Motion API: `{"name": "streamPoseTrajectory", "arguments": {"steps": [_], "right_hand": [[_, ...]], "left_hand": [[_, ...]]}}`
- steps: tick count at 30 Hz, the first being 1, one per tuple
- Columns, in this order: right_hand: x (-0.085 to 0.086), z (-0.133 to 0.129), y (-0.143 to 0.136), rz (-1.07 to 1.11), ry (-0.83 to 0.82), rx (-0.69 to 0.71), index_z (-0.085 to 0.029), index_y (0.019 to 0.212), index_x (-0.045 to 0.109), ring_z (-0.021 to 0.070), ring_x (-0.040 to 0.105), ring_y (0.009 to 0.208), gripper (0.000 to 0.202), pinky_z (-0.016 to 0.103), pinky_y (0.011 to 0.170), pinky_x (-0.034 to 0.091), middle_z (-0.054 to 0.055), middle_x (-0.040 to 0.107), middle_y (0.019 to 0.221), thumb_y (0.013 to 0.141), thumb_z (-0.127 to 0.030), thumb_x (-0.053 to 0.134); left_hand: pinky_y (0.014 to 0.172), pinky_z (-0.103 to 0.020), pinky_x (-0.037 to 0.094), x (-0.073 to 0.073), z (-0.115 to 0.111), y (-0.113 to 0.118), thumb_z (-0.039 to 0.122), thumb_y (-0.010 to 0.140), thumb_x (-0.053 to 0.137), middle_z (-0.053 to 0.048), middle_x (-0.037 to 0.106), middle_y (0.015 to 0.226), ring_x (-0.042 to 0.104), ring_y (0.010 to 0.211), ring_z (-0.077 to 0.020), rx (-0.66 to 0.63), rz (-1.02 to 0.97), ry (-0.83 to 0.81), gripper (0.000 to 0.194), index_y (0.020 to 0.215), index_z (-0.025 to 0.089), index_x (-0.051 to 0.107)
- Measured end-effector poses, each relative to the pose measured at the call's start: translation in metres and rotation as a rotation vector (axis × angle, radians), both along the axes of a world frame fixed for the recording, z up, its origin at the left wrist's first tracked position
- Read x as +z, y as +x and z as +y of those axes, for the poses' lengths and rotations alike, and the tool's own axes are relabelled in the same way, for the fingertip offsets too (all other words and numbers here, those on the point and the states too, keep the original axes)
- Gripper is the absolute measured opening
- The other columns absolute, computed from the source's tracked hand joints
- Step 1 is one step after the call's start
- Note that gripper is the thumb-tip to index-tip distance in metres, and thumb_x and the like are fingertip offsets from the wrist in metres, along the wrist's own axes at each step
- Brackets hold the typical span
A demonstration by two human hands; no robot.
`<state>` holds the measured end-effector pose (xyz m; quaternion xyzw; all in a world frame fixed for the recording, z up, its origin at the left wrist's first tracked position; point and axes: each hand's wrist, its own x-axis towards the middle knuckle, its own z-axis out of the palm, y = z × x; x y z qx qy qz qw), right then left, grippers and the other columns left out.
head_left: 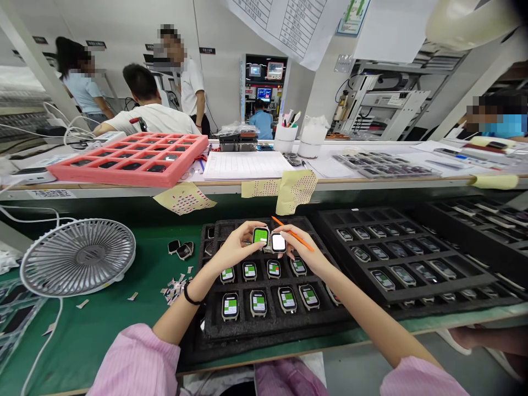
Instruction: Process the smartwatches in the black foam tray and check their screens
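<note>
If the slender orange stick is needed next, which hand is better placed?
Probably the right hand: the slender orange stick lies across it, though it seems to hold a rounded white-screened watch. The left hand grips a rounded watch with a green-and-white screen.

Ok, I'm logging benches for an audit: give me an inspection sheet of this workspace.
Surface: green mat, scraps scattered on it.
Job's things: black foam tray of watches, several lit.
Clutter: loose watch pieces and a desk fan, left of the tray.
Hands: left hand holds a green-screened watch; right hand holds a white-screened watch, orange pen-like stick across that hand.
Cables: white cable trailing below the fan; more on the shelf.
Surroundings: pink foam tray on the shelf; people beyond.
</note>
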<state>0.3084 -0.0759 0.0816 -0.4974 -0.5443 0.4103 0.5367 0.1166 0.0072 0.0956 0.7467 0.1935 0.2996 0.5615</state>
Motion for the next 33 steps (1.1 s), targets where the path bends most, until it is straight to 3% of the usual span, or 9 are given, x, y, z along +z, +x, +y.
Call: {"name": "streamPoseTrajectory", "arguments": {"steps": [5,9,13,18,24,29,33], "right_hand": [[0.0001,-0.0030,0.0035,-0.050,0.016,0.060,-0.020,0.106,0.058,0.0115,0.061,0.054,0.027,0.020,0.038,0.037,0.001,0.061,0.079,0.089,-0.039,0.054],[0.0001,-0.0051,0.0057,-0.047,0.007,0.135,-0.022,0.114,0.052,0.0154,0.067,0.072,0.032,0.019,0.040,0.039,0.006,0.061,0.099,0.085,-0.034,0.060],[0.0002,-0.0050,0.0049,-0.055,-0.012,0.143,-0.023,0.114,0.051,0.0177,0.069,0.078,0.039,0.018,0.041,0.040,0.007,0.060,0.106,0.079,-0.030,0.067],[0.0032,-0.0057,0.0020,-0.033,-0.003,0.092,-0.021,0.111,0.054,0.0138,0.064,0.064,0.032,0.019,0.039,0.037,0.003,0.061,0.085,0.083,-0.033,0.063],[0.0074,-0.0052,-0.0018,-0.001,-0.011,-0.025,-0.019,0.097,0.061,0.0111,0.057,0.049,0.025,0.020,0.036,0.033,-0.001,0.056,0.067,0.086,-0.040,0.057],[0.0092,-0.0065,-0.0032,-0.001,-0.041,-0.049,-0.021,0.093,0.062,0.0074,0.049,0.046,0.023,0.022,0.043,0.045,-0.004,0.051,0.066,0.080,-0.039,0.065],[0.0055,-0.0072,0.0005,-0.045,-0.012,0.064,-0.022,0.108,0.056,0.0111,0.060,0.058,0.030,0.022,0.049,0.047,0.000,0.059,0.080,0.082,-0.034,0.065]], "left_hand": [[0.043,-0.015,0.039,0.0008,-0.0015,-0.0002,0.035,0.086,0.056,-0.007,0.055,0.100,0.057,0.078,-0.0144,0.004,0.022,-0.050,0.042,0.125,0.021,0.049],[0.054,-0.019,0.046,-0.0016,0.0010,0.0004,0.033,0.081,0.064,-0.007,0.058,0.106,0.059,0.082,-0.0153,0.043,0.008,-0.015,0.043,0.120,0.020,0.052],[0.070,-0.026,0.050,-0.0057,0.0045,0.0018,0.032,0.075,0.070,-0.008,0.061,0.109,0.060,0.085,-0.0163,0.090,-0.006,0.014,0.042,0.112,0.017,0.055],[0.071,-0.027,0.052,-0.0081,0.0057,0.0038,0.035,0.081,0.062,-0.008,0.062,0.105,0.059,0.087,-0.0169,0.085,-0.038,-0.018,0.036,0.111,0.017,0.056],[0.056,-0.021,0.049,-0.0037,0.0025,0.0035,0.041,0.086,0.055,-0.003,0.056,0.090,0.050,0.062,-0.0085,0.078,-0.018,-0.073,0.038,0.115,0.017,0.055],[0.057,-0.022,0.048,-0.0036,0.0025,0.0030,0.043,0.086,0.054,-0.001,0.055,0.088,0.048,0.059,-0.0074,0.078,-0.009,-0.056,0.039,0.115,0.017,0.055],[0.070,-0.027,0.051,-0.0064,0.0041,0.0022,0.038,0.085,0.058,-0.005,0.059,0.100,0.057,0.075,-0.0127,0.056,-0.016,-0.023,0.039,0.118,0.018,0.053]]}}
